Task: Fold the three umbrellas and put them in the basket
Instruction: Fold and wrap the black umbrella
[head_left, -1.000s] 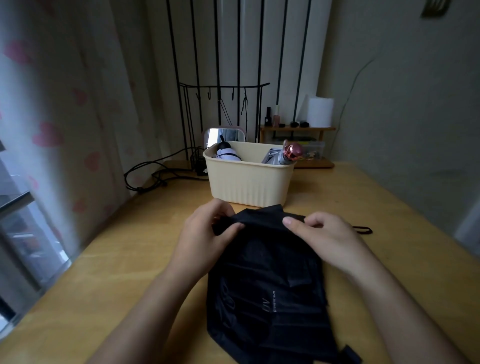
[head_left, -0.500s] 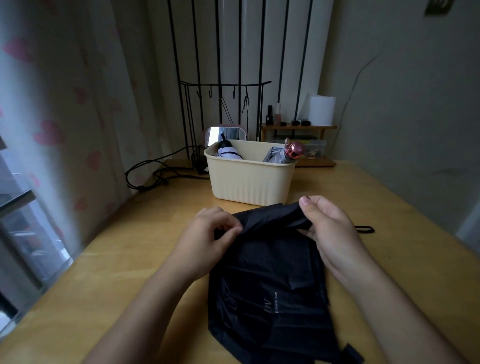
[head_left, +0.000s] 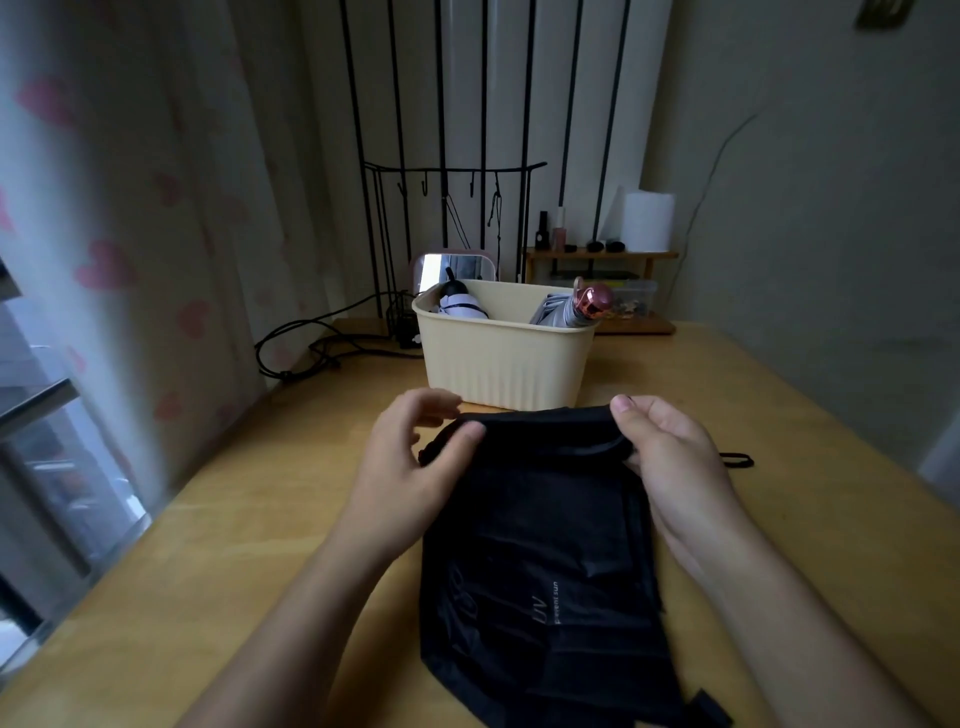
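A black umbrella (head_left: 540, 545) lies collapsed on the wooden table (head_left: 270, 493) in front of me, its canopy loose and flat. My right hand (head_left: 670, 457) grips the canopy's far right edge, thumb on top and fingers curled under it. My left hand (head_left: 410, 457) is at the far left corner with only the thumb resting on the fabric; its fingers are lifted and relaxed. Just beyond stands the cream ribbed basket (head_left: 509, 364). It holds a white and black folded umbrella (head_left: 462, 304) and a grey folded umbrella (head_left: 566, 314) with a rose-coloured handle.
A black strap loop (head_left: 735, 460) lies on the table right of my right hand. Behind the basket are black cables (head_left: 311, 348), a small mirror (head_left: 447, 265), a wire hook rack (head_left: 452, 171) and a wooden shelf (head_left: 597, 254) with a paper roll (head_left: 647, 221). Curtain and window run along the left.
My left hand's fingers have let go of the fabric's corner and lifted. My right hand has turned and curled round the far edge, gathering it.
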